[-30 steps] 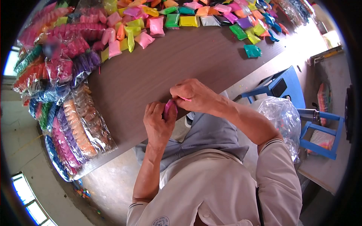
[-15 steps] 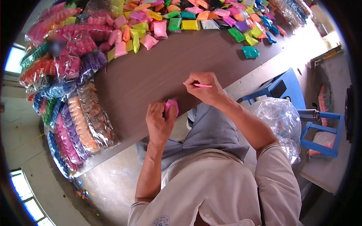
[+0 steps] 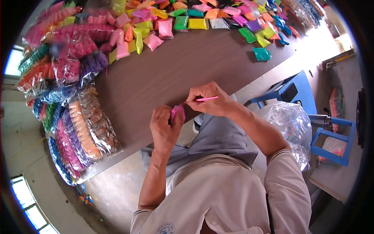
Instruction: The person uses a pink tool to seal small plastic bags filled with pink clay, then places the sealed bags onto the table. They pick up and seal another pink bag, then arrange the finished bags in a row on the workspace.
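Observation:
Near the table's front edge, my left hand (image 3: 165, 125) is closed round a small pink packet (image 3: 178, 113), which shows between thumb and fingers. My right hand (image 3: 210, 99) pinches a thin pink stick (image 3: 207, 99). The stick's left end is close to the top of the packet; whether they touch I cannot tell. Both hands are over the brown table (image 3: 148, 82).
Small coloured packets (image 3: 198, 24) lie along the table's far side, with a teal packet (image 3: 261, 54) at the right. Clear bags of packets (image 3: 83, 128) are piled at the left. A clear plastic bag (image 3: 288, 124) and a blue stool (image 3: 331, 146) are at the right.
My right hand has moved down, bringing the pink stick's left end close to the packet. My left hand has stayed almost in place, still holding the packet.

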`<action>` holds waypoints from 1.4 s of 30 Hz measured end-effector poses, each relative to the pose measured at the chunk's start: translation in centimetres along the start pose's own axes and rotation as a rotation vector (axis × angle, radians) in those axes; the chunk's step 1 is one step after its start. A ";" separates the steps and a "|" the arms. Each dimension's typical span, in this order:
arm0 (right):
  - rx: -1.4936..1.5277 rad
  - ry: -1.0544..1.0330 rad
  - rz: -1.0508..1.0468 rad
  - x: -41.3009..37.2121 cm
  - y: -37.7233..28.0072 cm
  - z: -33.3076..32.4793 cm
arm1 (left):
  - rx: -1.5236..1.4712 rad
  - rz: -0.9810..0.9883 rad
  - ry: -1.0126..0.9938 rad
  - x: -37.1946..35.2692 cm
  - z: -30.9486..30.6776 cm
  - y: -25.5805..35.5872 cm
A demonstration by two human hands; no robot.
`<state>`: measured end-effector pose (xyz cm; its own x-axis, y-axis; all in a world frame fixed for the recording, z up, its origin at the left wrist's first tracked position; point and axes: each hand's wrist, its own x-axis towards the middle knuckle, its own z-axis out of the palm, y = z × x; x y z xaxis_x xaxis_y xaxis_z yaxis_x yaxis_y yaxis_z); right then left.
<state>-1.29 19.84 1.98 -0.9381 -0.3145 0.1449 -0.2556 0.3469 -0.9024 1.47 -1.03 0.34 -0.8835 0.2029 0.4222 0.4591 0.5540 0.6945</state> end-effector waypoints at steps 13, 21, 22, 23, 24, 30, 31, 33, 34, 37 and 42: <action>-0.080 -0.035 -0.094 -0.2 -0.3 -0.3 | 0.001 -0.003 -0.023 0.0 -0.1 -0.1; -0.355 0.002 0.022 -0.8 -0.8 -1.1 | -0.018 -0.016 -0.027 0.0 -0.1 0.0; -0.355 0.002 0.023 -0.8 -1.1 -1.2 | -0.018 -0.026 -0.031 0.0 -0.2 0.0; -0.388 0.006 0.040 -0.6 -1.3 -1.4 | -0.019 -0.026 -0.031 0.0 -0.2 0.0; -0.422 0.011 0.056 -0.5 -1.4 -1.6 | -0.017 -0.027 -0.030 0.0 -0.2 0.0; -0.338 -0.026 -0.107 -0.9 -0.6 -1.0 | -0.014 -0.026 -0.015 0.0 -0.1 0.1; -0.337 -0.027 -0.106 -1.0 -0.6 -0.8 | -0.015 -0.028 -0.014 0.0 -0.1 0.1; -0.260 0.041 -0.187 -1.1 -0.6 -0.2 | -0.014 -0.028 -0.018 0.0 -0.1 0.1; -0.260 0.042 -0.186 -1.1 -0.6 -0.2 | -0.012 -0.026 -0.021 0.0 -0.1 0.1; -0.269 0.073 -0.255 -0.8 -0.7 0.1 | -0.021 -0.035 -0.036 0.1 -0.2 0.1; -0.365 0.092 -0.400 -0.4 -0.5 0.3 | -0.023 -0.046 -0.030 -0.1 0.0 -0.1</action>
<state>-0.71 19.51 2.21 -0.7638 -0.4115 0.4973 -0.6453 0.5059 -0.5725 1.53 -1.17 0.21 -0.9061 0.2014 0.3720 0.4193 0.5448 0.7262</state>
